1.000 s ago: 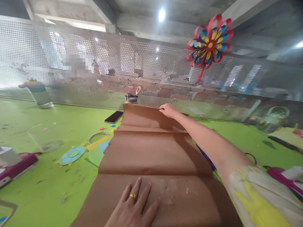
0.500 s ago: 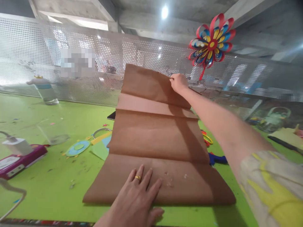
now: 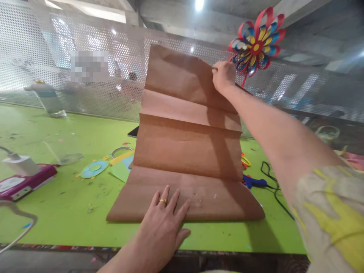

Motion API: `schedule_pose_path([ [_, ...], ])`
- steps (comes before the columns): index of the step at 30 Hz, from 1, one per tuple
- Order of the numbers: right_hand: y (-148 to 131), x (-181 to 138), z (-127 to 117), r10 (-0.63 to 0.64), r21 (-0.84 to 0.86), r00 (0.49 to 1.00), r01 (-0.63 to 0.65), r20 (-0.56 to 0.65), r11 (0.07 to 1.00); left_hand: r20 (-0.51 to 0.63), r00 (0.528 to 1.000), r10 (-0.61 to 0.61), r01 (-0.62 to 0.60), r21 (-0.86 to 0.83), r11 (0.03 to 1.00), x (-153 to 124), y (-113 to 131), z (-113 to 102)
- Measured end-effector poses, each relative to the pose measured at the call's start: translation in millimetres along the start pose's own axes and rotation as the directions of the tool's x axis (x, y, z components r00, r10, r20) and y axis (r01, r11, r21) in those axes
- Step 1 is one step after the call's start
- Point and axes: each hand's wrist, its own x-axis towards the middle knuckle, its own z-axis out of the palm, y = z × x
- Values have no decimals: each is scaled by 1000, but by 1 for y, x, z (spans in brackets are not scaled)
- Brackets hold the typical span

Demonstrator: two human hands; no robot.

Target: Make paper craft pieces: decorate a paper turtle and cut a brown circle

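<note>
While the left hand (image 3: 162, 224) lay spread on the creased brown paper sheet (image 3: 183, 147) and the right hand (image 3: 224, 77) pinched its top edge, gentle, even tension seemed safest

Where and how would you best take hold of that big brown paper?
Probably by its upper left corner, pinched from the left: the brown paper stands raised above the table there, its thin edge uncovered, while the right hand grips the top edge farther right and the left hand lies flat near the bottom.
</note>
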Motion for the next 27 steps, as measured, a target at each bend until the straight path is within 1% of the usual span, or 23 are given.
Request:
schedule_pose_path([
  [2,-6,-18,1,-27,23,1000,27,-10,999,-2,1000,-16,16,-14,1000,-1,0,4],
  [4,-12,-50,5,-101,94,995,103,-26,990,-15,1000,-19,19,-29,999,-2,-2,9],
  [6,-17,-95,7,-168,122,986,169,-19,978,-33,999,-12,11,-37,999,-2,-3,12],
  [8,-19,-146,5,-248,161,969,244,4,956,-53,999,-8,6,-37,999,-2,-4,14],
  [11,-23,-221,0,-379,244,923,355,61,903,-55,998,-16,15,-33,999,0,-4,13],
  [13,-24,-261,-3,-446,300,889,399,104,867,-48,998,-28,27,-31,999,0,-3,12],
  [15,-26,-290,-3,-480,338,863,409,156,847,-52,998,-37,36,-28,999,0,-3,12],
  [17,-28,-309,-5,-475,357,854,385,212,851,-65,997,-42,40,-21,999,-1,-3,14],
  [20,-35,-323,-15,-475,387,831,353,289,852,-82,996,-36,35,-10,999,-2,-5,17],
  [23,-44,-328,-25,-531,438,764,363,366,823,-95,995,-34,34,-1,999,-2,-7,18],
  [25,-47,-327,-21,-547,446,727,361,415,819,-95,995,-37,38,4,999,-2,-8,18],
  [27,-48,-323,-8,-521,420,719,341,460,841,-84,996,-36,36,5,999,-2,-9,19],
])
